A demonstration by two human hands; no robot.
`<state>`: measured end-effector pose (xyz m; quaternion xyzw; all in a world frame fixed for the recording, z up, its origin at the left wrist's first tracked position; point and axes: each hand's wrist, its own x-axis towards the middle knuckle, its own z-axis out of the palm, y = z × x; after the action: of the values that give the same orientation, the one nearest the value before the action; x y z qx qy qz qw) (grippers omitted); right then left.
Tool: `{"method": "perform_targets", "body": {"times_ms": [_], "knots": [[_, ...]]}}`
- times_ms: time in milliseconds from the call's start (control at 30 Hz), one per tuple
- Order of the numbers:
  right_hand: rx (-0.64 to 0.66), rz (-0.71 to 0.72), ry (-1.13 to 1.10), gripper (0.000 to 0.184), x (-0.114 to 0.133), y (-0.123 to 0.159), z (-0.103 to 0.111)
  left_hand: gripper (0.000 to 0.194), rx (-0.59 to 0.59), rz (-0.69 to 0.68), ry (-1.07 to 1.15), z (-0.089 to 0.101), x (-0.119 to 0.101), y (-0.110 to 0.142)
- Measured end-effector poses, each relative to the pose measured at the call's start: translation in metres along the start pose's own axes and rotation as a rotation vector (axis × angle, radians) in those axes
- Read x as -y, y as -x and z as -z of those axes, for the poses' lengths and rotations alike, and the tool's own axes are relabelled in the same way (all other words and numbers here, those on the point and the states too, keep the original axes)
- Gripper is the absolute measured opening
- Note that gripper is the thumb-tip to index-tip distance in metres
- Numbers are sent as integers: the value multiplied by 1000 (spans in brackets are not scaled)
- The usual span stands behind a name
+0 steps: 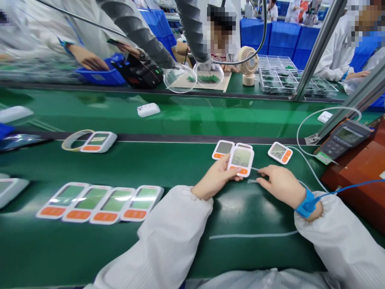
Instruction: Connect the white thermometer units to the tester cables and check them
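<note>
In my left hand (218, 176) is a small white monitor with a grey screen and orange buttons (241, 159), held up and tilted toward me. My right hand (279, 182), a blue strap on its wrist, pinches a thin clear tube (254, 169) whose end points at the monitor's right side; whether it is plugged in I cannot tell. Just behind the held monitor lies another white monitor (223, 148), with a further one partly hidden beside it. Past my right hand, a monitor with digits on its screen (280, 153) rests on the bench.
A row of several monitors (112, 204) lies to the left, with a monitor (98, 142) beside a pale ring behind it. On the right, a grey meter (345, 136) with tubing leans on a brown box (361, 176). A loose tube (252, 236) crosses the front. Co-workers sit beyond the green belt (192, 120).
</note>
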<state>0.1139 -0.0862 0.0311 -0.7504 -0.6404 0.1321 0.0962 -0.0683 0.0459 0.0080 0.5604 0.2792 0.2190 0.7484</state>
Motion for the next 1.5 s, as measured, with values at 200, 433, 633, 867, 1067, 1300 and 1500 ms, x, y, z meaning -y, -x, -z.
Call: {"method": "perform_targets", "body": {"times_ms": [200, 433, 633, 867, 1067, 1300, 1500], "knots": [[-225, -137, 235, 60, -35, -29, 19, 57, -555, -210, -182, 52, -15, -12], [-135, -357, 168, 88, -50, -40, 10, 30, -836, -85, -510, 93, 1, -23], [-216, -404, -393, 60, -50, -25, 10, 21, -844, -322, -944, 86, -5, -20], [-291, -181, -933, 60, -18, 0, -15, 63, 116, -148, -183, -21, 20, 11], [-39, 78, -860, 55, -12, 18, -10, 58, 217, 56, 168, -40, 28, 16], [164, 308, -624, 57, -29, 28, 13, 57, 367, 201, 171, -31, 19, 15], [120, 165, 42, 20, -28, 29, 7, 59, 435, 247, 56, -33, 19, 17]]}}
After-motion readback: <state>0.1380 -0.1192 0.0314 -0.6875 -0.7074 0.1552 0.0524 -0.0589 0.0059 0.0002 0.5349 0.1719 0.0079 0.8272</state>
